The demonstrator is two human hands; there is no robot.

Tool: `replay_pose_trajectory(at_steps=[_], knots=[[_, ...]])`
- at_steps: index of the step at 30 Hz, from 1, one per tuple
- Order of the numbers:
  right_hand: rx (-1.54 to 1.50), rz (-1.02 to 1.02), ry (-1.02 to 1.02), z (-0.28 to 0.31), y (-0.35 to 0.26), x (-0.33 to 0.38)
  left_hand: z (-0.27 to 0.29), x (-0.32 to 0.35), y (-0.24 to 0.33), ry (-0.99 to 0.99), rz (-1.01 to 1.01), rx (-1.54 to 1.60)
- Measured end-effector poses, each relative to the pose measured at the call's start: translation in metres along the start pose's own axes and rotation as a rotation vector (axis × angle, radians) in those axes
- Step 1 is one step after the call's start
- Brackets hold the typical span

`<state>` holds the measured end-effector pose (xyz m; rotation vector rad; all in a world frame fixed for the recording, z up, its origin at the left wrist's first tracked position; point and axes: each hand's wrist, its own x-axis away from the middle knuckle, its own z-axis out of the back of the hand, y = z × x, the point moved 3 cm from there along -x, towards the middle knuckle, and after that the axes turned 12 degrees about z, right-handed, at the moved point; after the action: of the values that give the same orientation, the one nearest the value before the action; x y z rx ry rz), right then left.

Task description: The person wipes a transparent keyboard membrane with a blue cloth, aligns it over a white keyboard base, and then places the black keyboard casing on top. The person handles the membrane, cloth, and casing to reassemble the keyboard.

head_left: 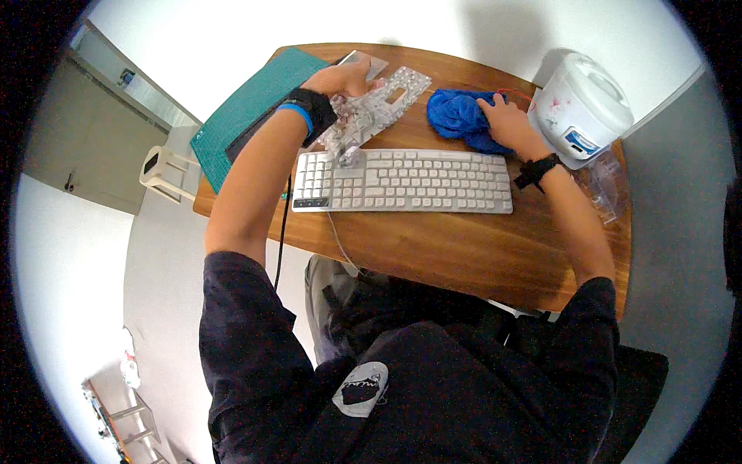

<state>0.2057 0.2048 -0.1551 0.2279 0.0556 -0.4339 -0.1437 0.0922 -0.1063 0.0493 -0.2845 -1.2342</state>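
Left hand [345,79]: raised over the far left part of the table [464,255], fingers curled round the upper end of a clear cover [375,108]. Thumb side toward the person; the fingertips themselves are hidden behind the cover. Black strap and blue band at the wrist.

Clear cover: a see-through moulded keyboard skin, lifted and tilted, its lower corner touching the keyboard's top left keys, its far end reaching toward the table's back edge. It lies between the mat and the cloth.

Right hand [506,120]: palm down on a blue cloth [462,116], fingers lying close together and bent over its right side. Whether they pinch the fabric cannot be told. Black strap at the wrist.

Blue cloth: bunched in a heap on the table, behind the keyboard's right half, just beside the cooker.

Keyboard [406,182]: white, full width, flat on the table in front of both hands, long side toward the person. A thin cable runs from its near edge off the table.

Mat [247,104]: green cutting mat, at the table's far left corner, overhanging the edge, partly under the left forearm.

Cooker [580,108]: white rice cooker, lid down, at the far right corner, near the right hand.

Clear plastic piece [607,182]: on the table's right edge, just in front of the cooker; its kind cannot be told.

Table: brown wood, against a white wall.
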Motion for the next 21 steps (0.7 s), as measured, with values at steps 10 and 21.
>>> replay_pose_trajectory(at_steps=[10,21], knots=[[-0.331,-0.038,-0.156,-0.012,0.031,-0.01,-0.018,0.078,-0.02,-0.203,-0.122,-0.055],[-0.202,0.009,-0.027,0.021,-0.003,-0.034,-0.036,0.094,-0.017,-0.085,-0.147,-0.037]])
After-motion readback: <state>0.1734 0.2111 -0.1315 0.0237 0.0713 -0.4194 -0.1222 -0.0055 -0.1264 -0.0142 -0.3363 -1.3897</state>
